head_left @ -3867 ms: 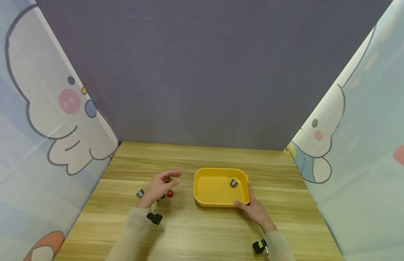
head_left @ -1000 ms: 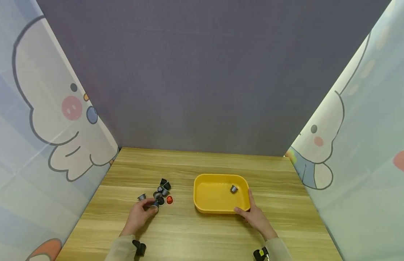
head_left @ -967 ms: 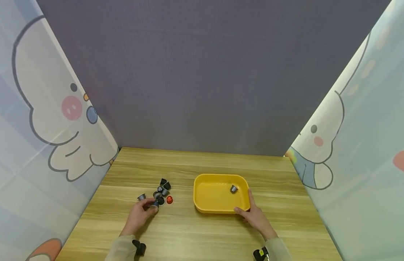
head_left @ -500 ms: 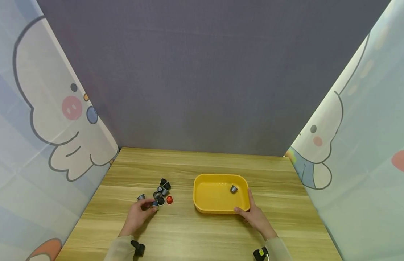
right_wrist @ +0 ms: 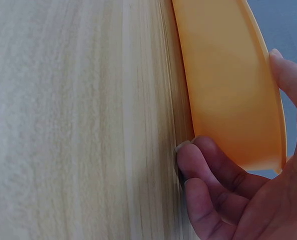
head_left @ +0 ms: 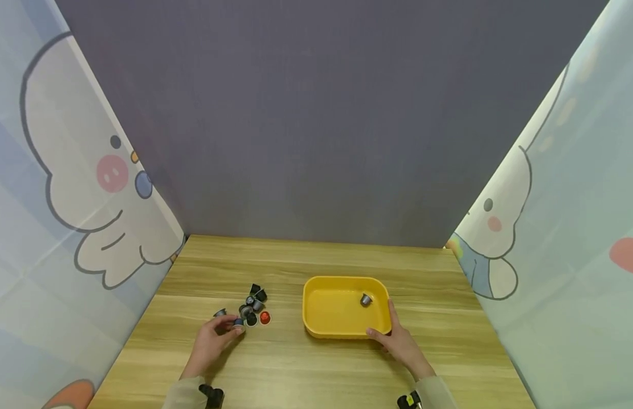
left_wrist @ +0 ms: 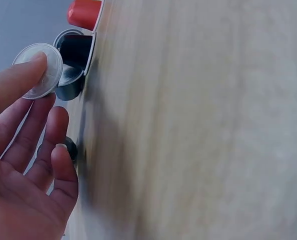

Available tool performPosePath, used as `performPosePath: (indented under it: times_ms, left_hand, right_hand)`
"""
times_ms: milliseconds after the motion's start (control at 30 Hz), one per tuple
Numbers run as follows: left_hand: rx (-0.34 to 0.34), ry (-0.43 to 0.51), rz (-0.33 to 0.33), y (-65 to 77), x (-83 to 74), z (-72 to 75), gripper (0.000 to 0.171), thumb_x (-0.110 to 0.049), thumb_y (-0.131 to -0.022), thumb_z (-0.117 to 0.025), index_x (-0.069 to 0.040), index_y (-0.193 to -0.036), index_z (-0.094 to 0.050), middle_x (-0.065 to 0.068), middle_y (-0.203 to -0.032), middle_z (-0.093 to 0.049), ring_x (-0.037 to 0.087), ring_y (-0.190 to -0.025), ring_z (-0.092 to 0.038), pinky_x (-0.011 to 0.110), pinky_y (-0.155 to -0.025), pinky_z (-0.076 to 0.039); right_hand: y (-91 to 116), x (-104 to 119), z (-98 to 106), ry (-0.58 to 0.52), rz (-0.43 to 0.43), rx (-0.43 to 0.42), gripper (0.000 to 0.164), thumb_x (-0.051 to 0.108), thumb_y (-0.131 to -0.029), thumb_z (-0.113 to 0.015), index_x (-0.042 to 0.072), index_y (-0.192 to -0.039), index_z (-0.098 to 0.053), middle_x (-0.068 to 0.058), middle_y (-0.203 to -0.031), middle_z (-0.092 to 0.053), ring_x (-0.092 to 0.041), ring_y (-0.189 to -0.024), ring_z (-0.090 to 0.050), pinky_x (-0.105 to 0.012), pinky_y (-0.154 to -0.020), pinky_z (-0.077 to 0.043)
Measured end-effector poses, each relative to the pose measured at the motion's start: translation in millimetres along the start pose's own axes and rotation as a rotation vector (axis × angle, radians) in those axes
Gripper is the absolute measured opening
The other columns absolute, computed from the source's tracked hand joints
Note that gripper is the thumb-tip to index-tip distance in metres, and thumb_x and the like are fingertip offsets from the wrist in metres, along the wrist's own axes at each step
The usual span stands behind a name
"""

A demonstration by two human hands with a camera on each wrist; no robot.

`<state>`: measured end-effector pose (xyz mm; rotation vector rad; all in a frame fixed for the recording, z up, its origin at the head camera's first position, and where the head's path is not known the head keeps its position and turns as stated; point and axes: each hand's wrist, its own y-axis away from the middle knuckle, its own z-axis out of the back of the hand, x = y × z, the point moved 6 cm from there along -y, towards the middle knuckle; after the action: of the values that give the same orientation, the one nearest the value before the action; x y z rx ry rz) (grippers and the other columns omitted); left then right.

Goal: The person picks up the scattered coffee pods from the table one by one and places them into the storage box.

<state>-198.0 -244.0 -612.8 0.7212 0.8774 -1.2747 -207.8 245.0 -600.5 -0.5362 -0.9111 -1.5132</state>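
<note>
My left hand [head_left: 208, 342] pinches a dark blue coffee capsule [head_left: 238, 322] between thumb and fingers, at the near left edge of a small pile. In the left wrist view the thumb lies across the capsule's silver lid [left_wrist: 52, 75], while the other fingers are loosely bent. Beside it stand a black capsule [head_left: 252, 320] and a red capsule [head_left: 265, 317]. My right hand [head_left: 404, 345] grips the near right corner of a yellow tray [head_left: 342, 334], thumb at the rim and fingers against the outer wall [right_wrist: 228, 75]. Inside the tray lies one grey capsule [head_left: 366, 300].
Several black and grey capsules [head_left: 257, 305] lie heaped beyond the left hand. One grey capsule [head_left: 220, 313] sits apart to the left, partly behind that hand. Patterned curtains flank the wooden table [head_left: 306, 375], and a dark grey cloth [head_left: 316, 125] hangs behind it.
From above the pile, my left hand has moved back and left, pinched the blue capsule and drawn it slightly away from the others. The right hand keeps its grip on the tray.
</note>
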Motion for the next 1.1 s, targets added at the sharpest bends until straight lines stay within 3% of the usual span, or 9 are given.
performPosePath:
  times_ms: [100, 333, 733, 1100]
  left_hand:
    - [-0.008, 0.028, 0.007, 1.1, -1.5, 3.8, 0.035, -0.013, -0.08, -0.085, -0.005, -0.111, -0.073, 0.005, -0.095, -0.071, 0.015, -0.086, -0.066, 0.024, -0.076, -0.052]
    - [-0.025, 0.068, 0.016, 1.5, -7.5, 7.3, 0.038, -0.013, -0.078, -0.086, -0.003, -0.111, -0.072, 0.007, -0.094, -0.071, 0.017, -0.085, -0.067, 0.024, -0.074, -0.052]
    - [-0.03, 0.084, 0.014, -3.5, -19.1, 9.3, 0.038, -0.017, -0.079, -0.086, -0.004, -0.113, -0.072, 0.005, -0.095, -0.069, 0.017, -0.088, -0.062, 0.024, -0.072, -0.049]
    - [-0.012, 0.081, -0.011, -12.2, -35.8, 7.7, 0.037, -0.021, -0.082, -0.084, -0.006, -0.114, -0.072, 0.005, -0.097, -0.07, 0.021, -0.088, -0.06, 0.026, -0.066, -0.045]
  right_hand:
    - [0, 0, -1, -0.005, 0.01, -0.007, 0.109, 0.048, -0.09, -0.072, 0.019, -0.161, 0.004, -0.013, -0.093, -0.064, -0.02, -0.062, -0.058, -0.032, -0.057, -0.048]
    - [0, -2, -1, 0.003, 0.013, 0.003, 0.11, 0.05, -0.089, -0.071, 0.019, -0.161, 0.005, -0.009, -0.081, -0.061, -0.02, -0.062, -0.057, -0.03, -0.055, -0.045]
    - [1, -2, -2, 0.001, 0.01, 0.003, 0.109, 0.049, -0.09, -0.071, 0.017, -0.161, 0.004, -0.009, -0.08, -0.062, -0.02, -0.061, -0.058, -0.031, -0.056, -0.046]
    - [1, -1, -1, -0.016, 0.017, -0.003, 0.109, 0.048, -0.089, -0.073, 0.015, -0.161, 0.002, -0.016, -0.095, -0.066, -0.021, -0.062, -0.06, -0.033, -0.057, -0.048]
